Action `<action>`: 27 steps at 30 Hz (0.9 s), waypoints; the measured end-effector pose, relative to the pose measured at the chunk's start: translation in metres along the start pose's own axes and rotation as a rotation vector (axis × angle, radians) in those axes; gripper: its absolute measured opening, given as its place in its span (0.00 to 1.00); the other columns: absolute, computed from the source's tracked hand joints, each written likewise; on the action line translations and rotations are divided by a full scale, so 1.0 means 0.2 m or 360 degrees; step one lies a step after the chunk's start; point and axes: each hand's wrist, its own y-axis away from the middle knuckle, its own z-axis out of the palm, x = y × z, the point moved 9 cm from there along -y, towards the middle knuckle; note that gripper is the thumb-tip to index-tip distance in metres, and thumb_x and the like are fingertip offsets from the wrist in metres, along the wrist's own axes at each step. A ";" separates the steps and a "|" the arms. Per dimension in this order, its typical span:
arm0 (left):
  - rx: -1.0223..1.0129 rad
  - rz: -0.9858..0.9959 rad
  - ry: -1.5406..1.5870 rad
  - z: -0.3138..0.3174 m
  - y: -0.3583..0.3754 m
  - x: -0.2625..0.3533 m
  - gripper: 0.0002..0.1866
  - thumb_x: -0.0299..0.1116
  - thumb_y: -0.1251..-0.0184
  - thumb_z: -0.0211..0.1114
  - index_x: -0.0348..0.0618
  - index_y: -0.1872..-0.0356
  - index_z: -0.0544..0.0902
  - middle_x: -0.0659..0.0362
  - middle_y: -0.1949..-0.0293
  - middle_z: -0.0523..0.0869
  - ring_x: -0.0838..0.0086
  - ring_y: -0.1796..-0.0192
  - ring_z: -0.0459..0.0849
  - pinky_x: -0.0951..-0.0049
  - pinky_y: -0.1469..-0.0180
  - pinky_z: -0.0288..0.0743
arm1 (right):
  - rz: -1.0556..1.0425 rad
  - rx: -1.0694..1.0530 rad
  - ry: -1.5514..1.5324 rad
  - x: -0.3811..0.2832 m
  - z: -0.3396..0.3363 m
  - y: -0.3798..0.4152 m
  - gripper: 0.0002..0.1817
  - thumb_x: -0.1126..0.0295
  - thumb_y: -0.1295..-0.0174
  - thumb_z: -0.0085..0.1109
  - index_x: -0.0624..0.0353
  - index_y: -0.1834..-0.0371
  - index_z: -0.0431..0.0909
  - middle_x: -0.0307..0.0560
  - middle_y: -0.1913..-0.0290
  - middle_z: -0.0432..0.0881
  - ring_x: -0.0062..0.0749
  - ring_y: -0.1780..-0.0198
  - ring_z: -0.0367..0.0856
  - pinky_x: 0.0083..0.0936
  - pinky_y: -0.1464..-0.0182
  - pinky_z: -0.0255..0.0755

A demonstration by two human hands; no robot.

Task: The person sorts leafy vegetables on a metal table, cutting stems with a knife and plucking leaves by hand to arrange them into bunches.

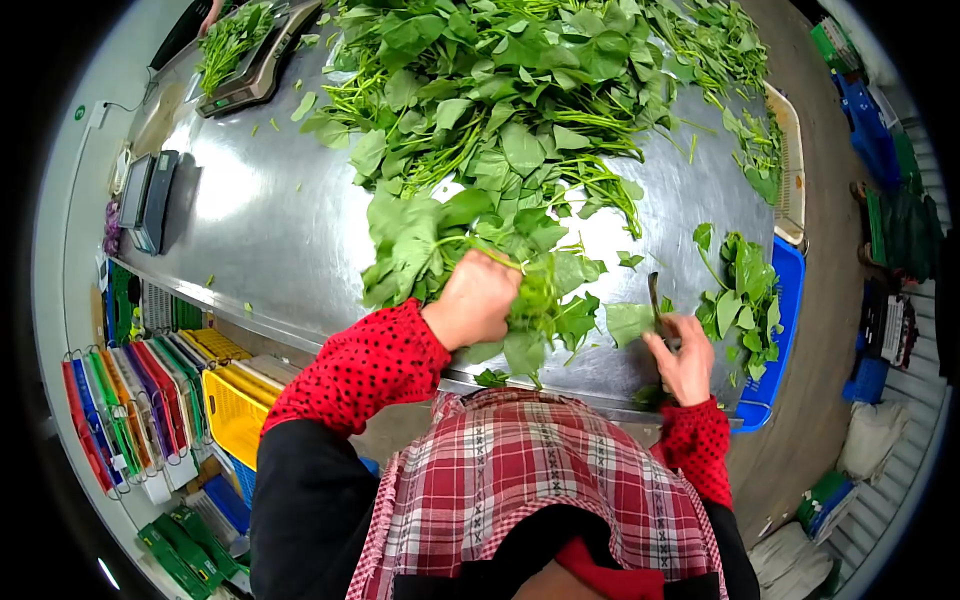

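My left hand (478, 300) is closed round a bunch of leafy green stems (540, 300) near the front edge of the metal table (280, 240). To its right, my right hand (683, 358) is closed on a thin dark tool (654, 292), perhaps a blade, that points away from me. A loose leaf (628, 322) lies just left of that tool. Beyond both hands spreads a large heap of leafy stems (500, 110). Another small pile of leaves (745, 295) rests at the table's right edge.
A scale (262, 75) holding greens stands at the far left, with a co-worker's hand (211, 15) beside it. Dark trays (150, 203) sit on the left edge. A yellow basket (238, 412) is below left. A blue crate (785, 320) and a cream crate (790, 165) adjoin the right edge.
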 end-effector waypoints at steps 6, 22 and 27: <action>0.0104 -0.0311 -0.0214 0.04 -0.04 -0.08 0.32 0.42 0.61 0.67 0.37 0.50 0.80 0.42 0.35 0.68 0.52 0.30 0.62 0.48 0.32 0.54 | 0.0184 -0.0021 0.0393 0.35 0.16 0.26 0.19 0.66 0.51 0.69 0.62 0.59 0.72 0.57 0.62 0.78 0.57 0.63 0.78 0.46 0.62 0.72; -0.0195 -0.0921 0.0123 0.19 -0.08 -0.20 0.30 0.45 0.54 0.65 0.31 0.52 0.79 0.45 0.54 0.83 0.57 0.49 0.82 0.63 0.46 0.72 | -0.0153 -0.0428 -0.0754 -0.47 0.68 0.06 0.13 0.61 0.30 0.50 0.62 0.59 0.68 0.50 0.83 0.76 0.48 0.83 0.75 0.38 0.78 0.68; -0.0150 -0.0954 0.0126 0.22 -0.05 -0.21 0.32 0.45 0.55 0.66 0.29 0.51 0.78 0.42 0.50 0.81 0.56 0.46 0.80 0.63 0.43 0.69 | 0.0427 -0.0935 -0.1333 -0.43 0.82 0.05 0.19 0.55 0.28 0.49 0.62 0.64 0.69 0.41 0.82 0.74 0.23 0.82 0.74 0.25 0.79 0.66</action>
